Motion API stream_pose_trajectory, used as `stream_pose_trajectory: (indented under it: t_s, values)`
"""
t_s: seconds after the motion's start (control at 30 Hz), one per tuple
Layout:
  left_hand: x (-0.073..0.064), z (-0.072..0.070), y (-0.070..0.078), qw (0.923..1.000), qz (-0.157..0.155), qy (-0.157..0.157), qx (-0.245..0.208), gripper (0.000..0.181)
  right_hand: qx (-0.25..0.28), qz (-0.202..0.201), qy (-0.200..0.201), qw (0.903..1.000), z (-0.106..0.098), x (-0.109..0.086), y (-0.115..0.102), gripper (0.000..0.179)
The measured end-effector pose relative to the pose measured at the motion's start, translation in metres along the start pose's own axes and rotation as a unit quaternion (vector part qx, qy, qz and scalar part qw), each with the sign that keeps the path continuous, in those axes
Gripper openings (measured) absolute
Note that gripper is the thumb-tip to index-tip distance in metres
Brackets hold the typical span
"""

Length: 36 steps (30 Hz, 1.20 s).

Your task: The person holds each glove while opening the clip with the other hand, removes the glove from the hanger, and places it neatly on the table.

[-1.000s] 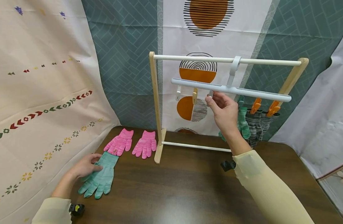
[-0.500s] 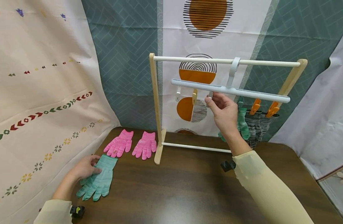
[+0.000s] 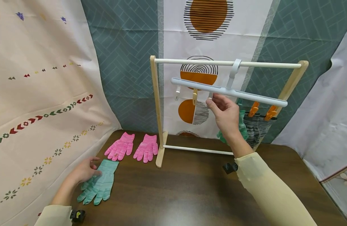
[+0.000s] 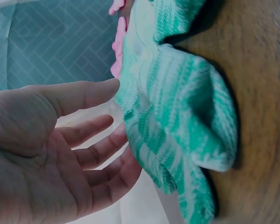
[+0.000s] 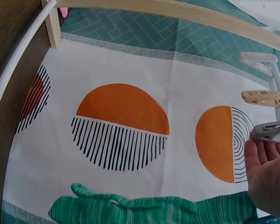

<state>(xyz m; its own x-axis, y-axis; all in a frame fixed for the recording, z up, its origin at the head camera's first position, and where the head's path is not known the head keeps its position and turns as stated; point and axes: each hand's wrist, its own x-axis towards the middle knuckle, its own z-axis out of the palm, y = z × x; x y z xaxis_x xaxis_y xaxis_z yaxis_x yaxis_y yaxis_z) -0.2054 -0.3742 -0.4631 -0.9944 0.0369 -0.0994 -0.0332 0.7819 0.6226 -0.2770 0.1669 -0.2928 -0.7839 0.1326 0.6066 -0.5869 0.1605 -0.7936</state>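
A light blue hanger [image 3: 191, 84] hangs from the rack's top bar. My right hand [image 3: 228, 117] pinches a grey clip [image 3: 210, 95] under its left half. In the right wrist view this clip [image 5: 267, 131] lies between thumb and fingers, with no cloth in it. At the table's left, my left hand [image 3: 84, 171] is beside a teal knitted glove [image 3: 104, 182], thumb over its edge. The left wrist view has the thumb tip right at the glove [image 4: 154, 100], the other fingers loosely bent along its side.
A white clip [image 3: 177, 93] and a yellow clip [image 3: 195, 96] hang bare. Orange clips [image 3: 254, 109] hold dark grey knitwear [image 3: 256, 127] beside a hanging green glove [image 3: 242, 125]. Two pink gloves [image 3: 146, 148] lie by the wooden rack's [image 3: 157, 110] left foot.
The teal glove and my left hand have shifted slightly toward me, and the left fingers have loosened. My right hand stays on the grey clip while the hanger swings a little.
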Motion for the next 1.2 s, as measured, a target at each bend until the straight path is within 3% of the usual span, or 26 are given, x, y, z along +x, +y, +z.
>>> stream_pose_trajectory:
  t_s: [0.2, 0.57, 0.73, 1.03, 1.2]
  values:
    - [-0.002, -0.002, 0.007, 0.9999, 0.001, 0.009, 0.013, 0.069, 0.004, 0.000, -0.009, 1.0000, -0.001, -0.001, 0.001, 0.041]
    - [-0.005, -0.006, 0.034, 0.9981, 0.042, 0.041, 0.022, 0.070, -0.009, -0.003, -0.007, 0.9999, -0.007, -0.007, -0.001, 0.046]
    - [-0.004, -0.002, 0.045, 0.9974, 0.051, 0.047, 0.019, 0.070, -0.012, -0.014, -0.001, 0.9998, -0.011, -0.009, -0.003, 0.044]
    - [-0.002, 0.007, 0.071, 0.9914, 0.106, 0.077, 0.000, 0.073, -0.037, -0.034, 0.003, 0.9987, -0.020, -0.018, -0.007, 0.041]
    - [0.000, 0.012, 0.087, 0.9902, 0.112, 0.081, -0.020, 0.074, -0.044, -0.045, 0.005, 0.9980, -0.026, -0.023, -0.011, 0.041]
